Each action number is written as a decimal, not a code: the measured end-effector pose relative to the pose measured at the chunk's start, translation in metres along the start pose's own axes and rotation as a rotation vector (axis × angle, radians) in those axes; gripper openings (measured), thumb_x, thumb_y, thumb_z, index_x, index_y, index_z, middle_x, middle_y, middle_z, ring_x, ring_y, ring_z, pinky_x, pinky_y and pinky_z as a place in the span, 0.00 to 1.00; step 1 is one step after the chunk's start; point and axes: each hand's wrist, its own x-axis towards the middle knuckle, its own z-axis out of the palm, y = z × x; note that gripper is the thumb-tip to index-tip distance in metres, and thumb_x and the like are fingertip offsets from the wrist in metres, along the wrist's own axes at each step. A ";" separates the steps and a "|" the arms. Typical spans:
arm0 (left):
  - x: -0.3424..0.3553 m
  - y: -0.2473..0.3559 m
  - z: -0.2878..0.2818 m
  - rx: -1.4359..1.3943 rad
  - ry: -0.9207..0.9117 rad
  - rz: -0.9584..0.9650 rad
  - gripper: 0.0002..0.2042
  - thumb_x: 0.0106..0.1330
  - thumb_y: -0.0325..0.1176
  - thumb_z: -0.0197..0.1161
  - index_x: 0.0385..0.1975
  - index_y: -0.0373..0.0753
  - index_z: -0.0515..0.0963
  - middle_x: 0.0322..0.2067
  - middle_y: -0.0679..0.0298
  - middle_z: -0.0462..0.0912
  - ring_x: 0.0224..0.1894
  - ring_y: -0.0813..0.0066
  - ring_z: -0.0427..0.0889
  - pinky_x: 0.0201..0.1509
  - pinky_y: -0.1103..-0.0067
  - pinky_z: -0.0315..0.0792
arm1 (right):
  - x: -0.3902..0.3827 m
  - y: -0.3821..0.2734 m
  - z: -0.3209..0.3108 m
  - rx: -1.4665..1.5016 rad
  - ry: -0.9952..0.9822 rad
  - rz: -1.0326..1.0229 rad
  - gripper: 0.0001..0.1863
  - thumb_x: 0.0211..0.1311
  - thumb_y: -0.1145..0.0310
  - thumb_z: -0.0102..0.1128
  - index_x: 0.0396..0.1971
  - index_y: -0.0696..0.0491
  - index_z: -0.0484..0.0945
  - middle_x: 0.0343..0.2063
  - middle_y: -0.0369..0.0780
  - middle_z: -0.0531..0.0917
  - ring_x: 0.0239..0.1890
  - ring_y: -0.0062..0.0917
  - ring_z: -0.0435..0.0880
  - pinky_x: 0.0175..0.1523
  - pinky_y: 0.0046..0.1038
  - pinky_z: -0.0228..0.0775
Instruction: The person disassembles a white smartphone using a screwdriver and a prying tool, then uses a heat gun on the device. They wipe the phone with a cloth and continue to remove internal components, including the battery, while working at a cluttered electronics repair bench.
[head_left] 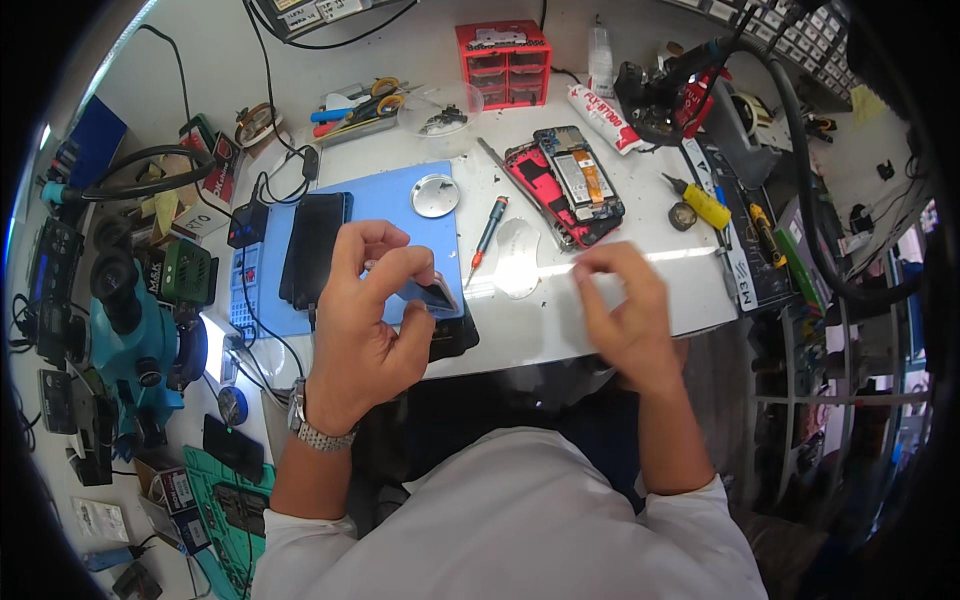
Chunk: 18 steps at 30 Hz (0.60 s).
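Note:
My left hand (372, 310), with a metal watch at its wrist, hovers over the front of a blue work mat (385, 185). Its fingers are curled, and what they may hold is hidden. Just beside its fingertips is a small phone-like piece (436, 293) with a dark face and silvery edge. My right hand (630, 320) is above the table's front edge, its fingers loosely bent and thumb apart, with nothing seen in it. Between the hands lie a screwdriver (489, 236) and a shiny, rounded metal plate (517, 258). Farther back rests an opened phone (578, 180) with a red inner frame.
A dark phone (318, 245) and a round metal dish (435, 195) are on the mat. Behind stand a clear bowl (440, 112) and a red drawer box (503, 65). A teal microscope (140, 340) is at left; a yellow bottle (705, 203) lies at right.

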 end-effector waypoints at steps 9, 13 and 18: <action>0.005 -0.003 0.017 0.009 0.085 -0.007 0.16 0.62 0.20 0.81 0.47 0.34 0.84 0.49 0.56 0.78 0.43 0.68 0.85 0.47 0.73 0.80 | -0.068 -0.036 0.094 -0.163 -0.289 -0.357 0.27 0.65 0.63 0.79 0.62 0.57 0.86 0.62 0.48 0.82 0.69 0.45 0.79 0.78 0.55 0.67; 0.002 -0.006 0.014 0.070 0.107 0.034 0.16 0.62 0.20 0.82 0.47 0.34 0.83 0.48 0.58 0.78 0.42 0.73 0.83 0.42 0.77 0.79 | -0.073 -0.031 0.100 -0.073 -0.267 -0.407 0.21 0.66 0.68 0.77 0.57 0.59 0.87 0.57 0.46 0.84 0.66 0.44 0.82 0.76 0.52 0.70; -0.008 -0.008 0.008 -0.041 0.227 -0.131 0.17 0.64 0.18 0.80 0.48 0.33 0.82 0.51 0.61 0.76 0.45 0.78 0.80 0.38 0.82 0.79 | -0.067 -0.042 0.105 0.047 -0.238 -0.338 0.15 0.65 0.71 0.76 0.49 0.61 0.88 0.48 0.44 0.85 0.56 0.42 0.84 0.67 0.47 0.75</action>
